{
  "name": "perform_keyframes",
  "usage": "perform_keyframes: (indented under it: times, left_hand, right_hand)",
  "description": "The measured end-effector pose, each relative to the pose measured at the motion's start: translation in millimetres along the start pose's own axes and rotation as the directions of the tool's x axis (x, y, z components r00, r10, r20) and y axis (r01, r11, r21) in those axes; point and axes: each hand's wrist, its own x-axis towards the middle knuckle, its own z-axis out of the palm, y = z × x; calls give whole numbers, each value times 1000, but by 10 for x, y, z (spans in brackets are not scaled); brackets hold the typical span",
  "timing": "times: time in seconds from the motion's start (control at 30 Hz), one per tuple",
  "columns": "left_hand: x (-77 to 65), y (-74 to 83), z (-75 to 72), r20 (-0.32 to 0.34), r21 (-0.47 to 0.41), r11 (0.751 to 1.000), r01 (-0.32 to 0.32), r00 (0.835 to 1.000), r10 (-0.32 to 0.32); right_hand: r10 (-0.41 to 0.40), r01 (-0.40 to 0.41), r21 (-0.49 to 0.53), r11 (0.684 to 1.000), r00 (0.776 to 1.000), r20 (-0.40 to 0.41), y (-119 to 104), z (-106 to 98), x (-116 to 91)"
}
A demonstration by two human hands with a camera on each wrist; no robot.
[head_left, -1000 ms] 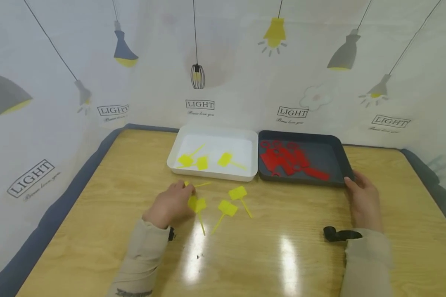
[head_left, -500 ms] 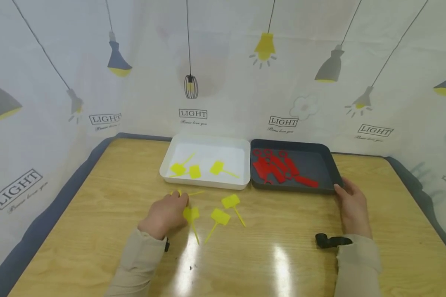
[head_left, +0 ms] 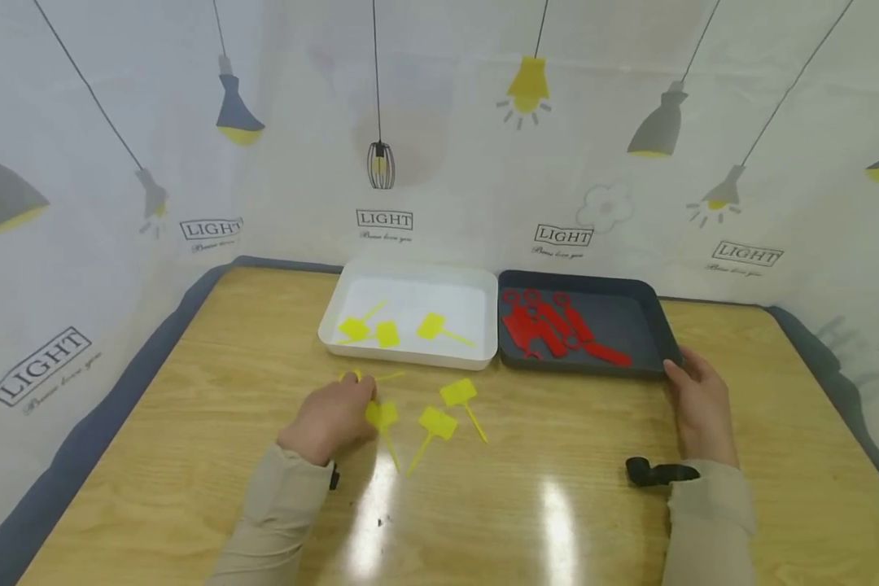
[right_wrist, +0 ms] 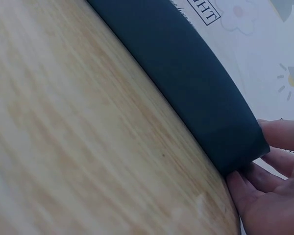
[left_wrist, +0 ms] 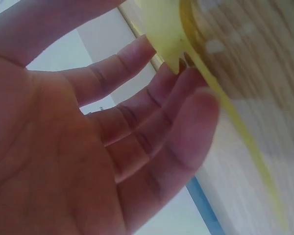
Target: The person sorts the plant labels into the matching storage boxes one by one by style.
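My left hand (head_left: 331, 415) reaches over the table with bent fingers. Its fingertips are at the head of a yellow plant label (head_left: 382, 413), whose thin stake points toward me. In the left wrist view the index fingertip meets the edge of the label (left_wrist: 161, 29), while the thumb tip lies out of frame; I cannot tell whether they pinch it. Another yellow label (head_left: 388, 376) is partly hidden behind this hand. My right hand (head_left: 703, 403) grips the near right corner of the dark grey tray (right_wrist: 201, 98), thumb at the rim and fingers along the outside.
Two more yellow labels (head_left: 438, 423) lie right of my left hand. Behind, a white tray (head_left: 410, 358) holds several yellow labels. Beside it, the dark tray contains several flat red tags (head_left: 538, 325) with ring ends. A lamp-print cloth (head_left: 454, 220) hangs behind the wooden table (head_left: 520, 488).
The head view has shifted, so everything sits a little lower and further left. My left hand stays at the same label, and my right hand keeps hold of the dark tray's corner.
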Motion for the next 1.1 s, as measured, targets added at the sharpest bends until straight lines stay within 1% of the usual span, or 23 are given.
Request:
perform_keyframes:
  times: [0.1,0.2,0.3,0.53,0.73,0.87,0.93,1.0,1.1]
  left_hand:
    - [14,4,-2,4,-40,999,-5,1000,6]
    - [21,-9,11,10,-66,998,4,1000,-4]
    - [31,-19,17,16,-83,996,9,1000,-8]
    - [71,-53,40,29,-116,993,-3,1000,7]
    - [65,-109,39,46,-155,986,-54,997,62]
    - [44,-155,13,38,-141,985,-99,994,106]
    - [34,-173,-2,32,-136,984,-118,992,124]
    - [32,-188,-16,25,-138,982,-132,990,137]
    - [35,-196,-42,35,-156,980,-125,991,132]
  right_hand:
    - [0,0,9,1000,1000,-5,-19,-8,12]
    - [-1,1,16,1000,1000,-10,-3,1,10]
    - [-7,7,4,1000,1000,-18,-1,9,9]
    - [3,-3,34,999,1000,4,-10,-4,9]
    - [8,-9,26,1000,1000,9,-17,5,-3]
    - [2,-3,51,999,1000,15,-13,11,-5]
    - [0,-1,44,999,1000,11,-12,8,-3]
    - [3,-3,34,999,1000,12,-8,2,-1]
    - [1,-1,20,1000,1000,14,-4,-7,-1]
